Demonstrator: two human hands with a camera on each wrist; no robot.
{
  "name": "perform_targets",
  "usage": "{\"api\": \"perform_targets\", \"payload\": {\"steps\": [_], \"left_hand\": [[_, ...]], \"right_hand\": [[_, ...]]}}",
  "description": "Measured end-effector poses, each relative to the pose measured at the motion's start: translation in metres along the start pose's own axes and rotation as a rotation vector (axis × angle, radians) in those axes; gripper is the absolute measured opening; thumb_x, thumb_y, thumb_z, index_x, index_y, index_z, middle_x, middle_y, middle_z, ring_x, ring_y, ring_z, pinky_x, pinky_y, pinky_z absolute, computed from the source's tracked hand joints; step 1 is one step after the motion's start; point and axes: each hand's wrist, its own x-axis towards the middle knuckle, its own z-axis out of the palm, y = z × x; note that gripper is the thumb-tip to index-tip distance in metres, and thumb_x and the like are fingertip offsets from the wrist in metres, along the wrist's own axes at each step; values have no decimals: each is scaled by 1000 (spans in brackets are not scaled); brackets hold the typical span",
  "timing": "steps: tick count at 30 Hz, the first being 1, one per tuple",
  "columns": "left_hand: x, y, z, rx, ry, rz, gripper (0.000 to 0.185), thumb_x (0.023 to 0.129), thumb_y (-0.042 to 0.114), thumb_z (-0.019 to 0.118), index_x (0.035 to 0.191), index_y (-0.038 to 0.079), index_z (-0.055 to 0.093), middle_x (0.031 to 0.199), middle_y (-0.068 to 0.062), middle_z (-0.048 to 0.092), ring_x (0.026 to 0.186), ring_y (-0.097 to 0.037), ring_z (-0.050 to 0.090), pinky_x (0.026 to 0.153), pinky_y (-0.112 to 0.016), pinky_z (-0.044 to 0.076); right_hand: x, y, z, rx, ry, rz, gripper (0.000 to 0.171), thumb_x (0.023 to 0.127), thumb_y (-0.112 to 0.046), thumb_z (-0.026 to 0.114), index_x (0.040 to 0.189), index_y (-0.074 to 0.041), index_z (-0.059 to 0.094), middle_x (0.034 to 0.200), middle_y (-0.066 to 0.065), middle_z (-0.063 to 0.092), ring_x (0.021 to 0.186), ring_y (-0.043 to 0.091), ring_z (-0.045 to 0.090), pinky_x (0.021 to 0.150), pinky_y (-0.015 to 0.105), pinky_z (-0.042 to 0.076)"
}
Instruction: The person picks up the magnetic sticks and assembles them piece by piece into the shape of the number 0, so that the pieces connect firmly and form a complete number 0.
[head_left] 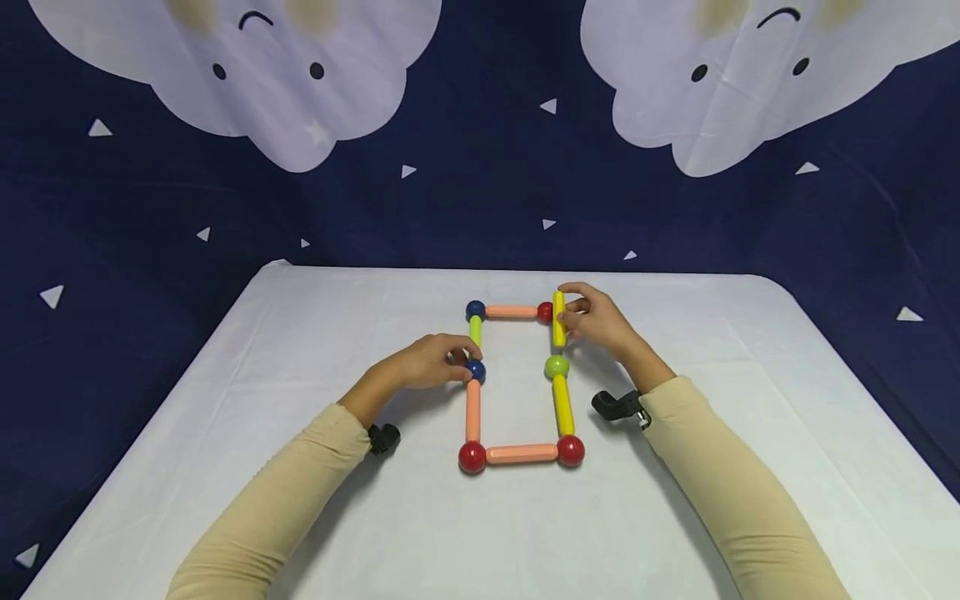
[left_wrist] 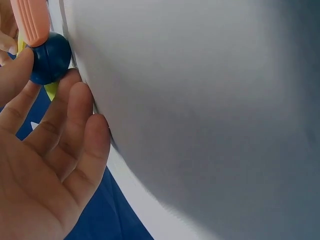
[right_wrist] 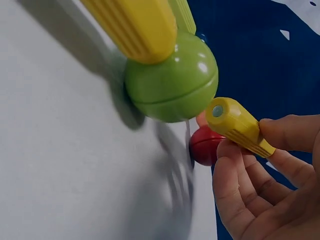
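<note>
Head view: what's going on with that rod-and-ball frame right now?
A person is working on a rectangle of rods and balls on the white table. The left hand pinches the blue ball midway along the left side. The right hand holds a yellow rod beside the red corner ball, its lower end just short of the green ball.

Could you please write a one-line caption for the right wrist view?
Right hand pinches a yellow rod beside a green ball and red ball.
</note>
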Motion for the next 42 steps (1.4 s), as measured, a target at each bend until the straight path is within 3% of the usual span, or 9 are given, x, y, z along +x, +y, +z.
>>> {"api": "perform_targets", "payload": {"steps": [9,33,42], "left_hand": [[2,-1,0,8,-6,7,31,95,21,66,126,17,63,117,-10,68,100,-19,61,80,-28,49],[-1,0,-2,15,-7,6,30,95,21,66,125,17,63,117,-10,67,99,-19,61,81,-29,49],[1,0,-1,26,7,26,30,95,22,67,124,18,63,114,-9,68,95,-17,61,79,-28,48]], "right_hand": [[-1,4,7,-42,-48,46,57,95,-8,58,149,-7,39,118,23,60,75,16,60,69,24,54],[4,3,19,-87,-73,170,53,95,-10,58,144,-1,41,124,24,58,77,13,61,70,22,56],[5,-1,24,-153,-25,213,50,95,-17,61,140,-3,44,124,21,58,78,14,59,67,21,54]]}}
